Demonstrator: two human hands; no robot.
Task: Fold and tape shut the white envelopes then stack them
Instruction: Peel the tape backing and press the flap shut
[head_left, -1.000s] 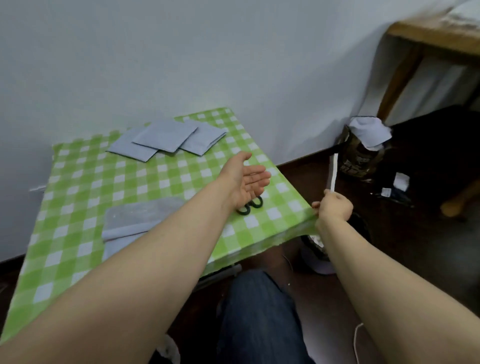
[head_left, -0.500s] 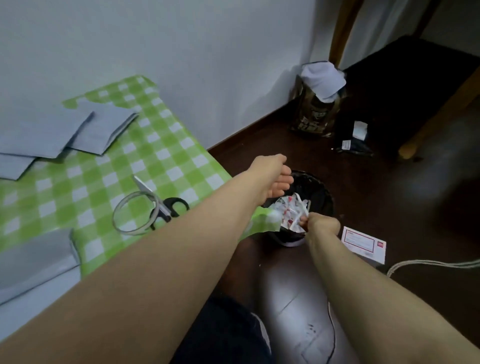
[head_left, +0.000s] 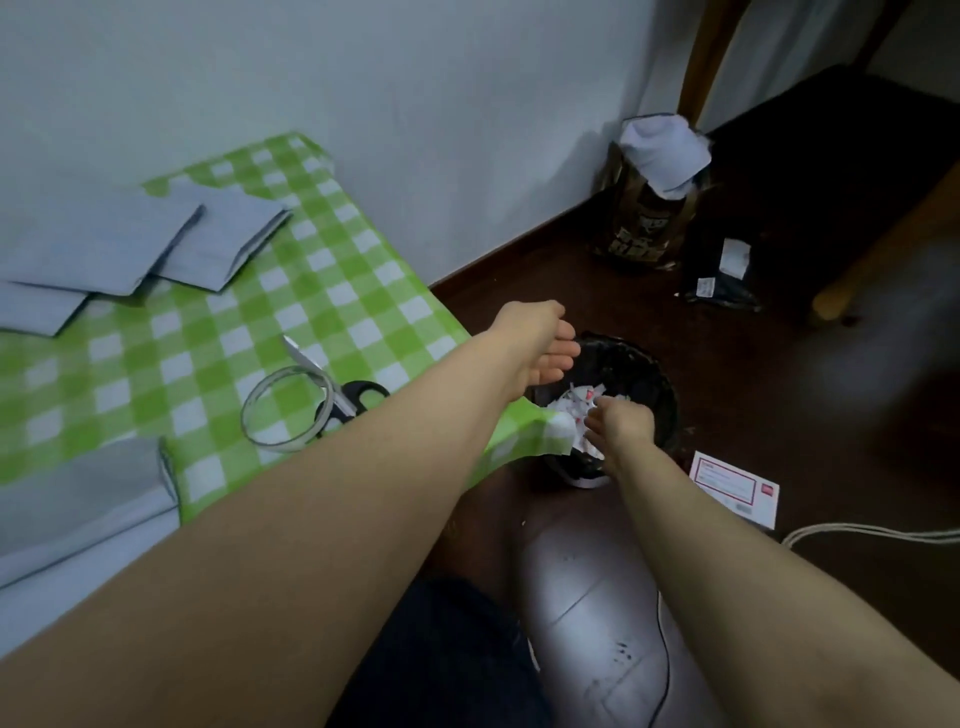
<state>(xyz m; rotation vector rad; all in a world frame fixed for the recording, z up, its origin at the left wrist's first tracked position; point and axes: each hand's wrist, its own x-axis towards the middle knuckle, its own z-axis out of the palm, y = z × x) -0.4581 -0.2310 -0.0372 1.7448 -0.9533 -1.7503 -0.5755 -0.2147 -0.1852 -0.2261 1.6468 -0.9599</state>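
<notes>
Reaching over the black bin (head_left: 652, 371), I hold nothing in my right hand (head_left: 621, 423) or my left hand (head_left: 540, 348), fingers loose, while the white envelopes (head_left: 104, 244) lie flat far back on the table (head_left: 332, 291), long sides slanting left to right, and words on the red-edged card (head_left: 735, 486) look too small to read.

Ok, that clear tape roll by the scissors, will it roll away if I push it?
Probably not: the tape roll lies flat on the checked tablecloth, so it should slide rather than roll. It looks like a thin, hollow ring, so likely light. It overlaps the scissors, which may shift with it.
</notes>
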